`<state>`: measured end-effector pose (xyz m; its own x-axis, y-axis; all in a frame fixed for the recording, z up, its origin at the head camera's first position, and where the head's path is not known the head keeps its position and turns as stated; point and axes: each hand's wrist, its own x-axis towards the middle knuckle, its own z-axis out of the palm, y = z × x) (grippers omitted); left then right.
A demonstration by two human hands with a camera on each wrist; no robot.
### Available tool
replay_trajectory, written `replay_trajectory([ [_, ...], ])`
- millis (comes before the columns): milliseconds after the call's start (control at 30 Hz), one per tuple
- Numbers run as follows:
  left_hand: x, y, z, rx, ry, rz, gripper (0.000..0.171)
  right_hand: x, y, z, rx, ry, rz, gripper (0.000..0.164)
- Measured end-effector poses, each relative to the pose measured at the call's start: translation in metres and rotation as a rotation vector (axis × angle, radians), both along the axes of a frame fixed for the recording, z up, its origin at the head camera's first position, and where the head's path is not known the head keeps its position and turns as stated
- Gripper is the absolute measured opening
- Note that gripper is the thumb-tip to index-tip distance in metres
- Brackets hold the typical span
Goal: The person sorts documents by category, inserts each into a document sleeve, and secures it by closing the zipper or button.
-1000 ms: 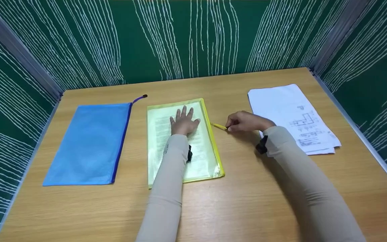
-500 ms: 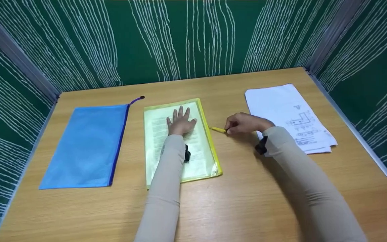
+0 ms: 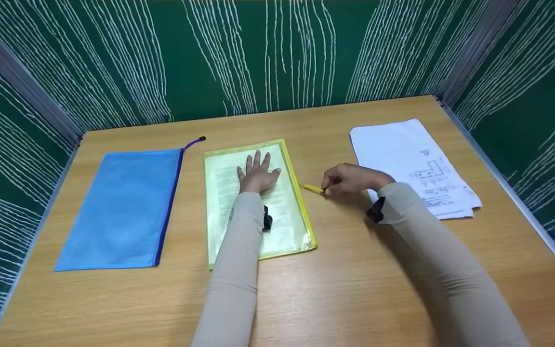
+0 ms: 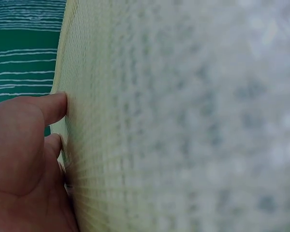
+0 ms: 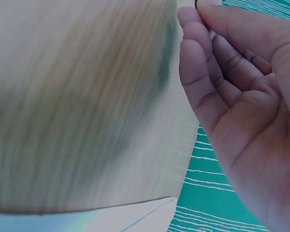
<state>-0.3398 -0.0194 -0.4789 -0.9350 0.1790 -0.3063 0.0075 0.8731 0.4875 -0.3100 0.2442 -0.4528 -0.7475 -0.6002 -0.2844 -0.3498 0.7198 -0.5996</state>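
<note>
A yellow-edged clear mesh zip pouch (image 3: 287, 236) with printed paper inside lies in the middle of the table. My left hand (image 3: 258, 178) rests flat on it, fingers spread; in the left wrist view the thumb and fingers of that hand (image 4: 24, 150) lie against the mesh. From the pouch's right edge a short yellow zipper tail (image 3: 311, 188) sticks out. My right hand (image 3: 352, 178) pinches its dark end between thumb and fingertips. The right wrist view has this hand (image 5: 241, 92) with curled fingers, a bit of the dark end showing at the top.
To the left lies a blue zip pouch (image 3: 123, 212) with a purple zipper edge and a dark-tipped tail (image 3: 195, 141). A stack of white papers (image 3: 388, 140) with printed drawings sits at the right, partly under the right forearm. Green walls with white lines surround the wooden table (image 3: 297, 299).
The head view has shifted slightly, so everything sits a little further left. Both hands keep their places, the left on the yellow-edged pouch, the right on the zipper tail.
</note>
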Motion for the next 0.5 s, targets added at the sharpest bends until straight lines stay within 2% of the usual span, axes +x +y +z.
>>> replay_trajectory([
  [300,-0.0010,-0.0009,-0.0046,0.007,0.002,-0.005,0.066,0.0038,0.0025,-0.0037,-0.004,-0.022,0.020,0.011],
  [500,-0.0016,-0.0022,-0.0036,0.003,0.000,-0.005,0.066,0.0055,0.0042,-0.0080,-0.024,-0.042,0.011,0.010],
])
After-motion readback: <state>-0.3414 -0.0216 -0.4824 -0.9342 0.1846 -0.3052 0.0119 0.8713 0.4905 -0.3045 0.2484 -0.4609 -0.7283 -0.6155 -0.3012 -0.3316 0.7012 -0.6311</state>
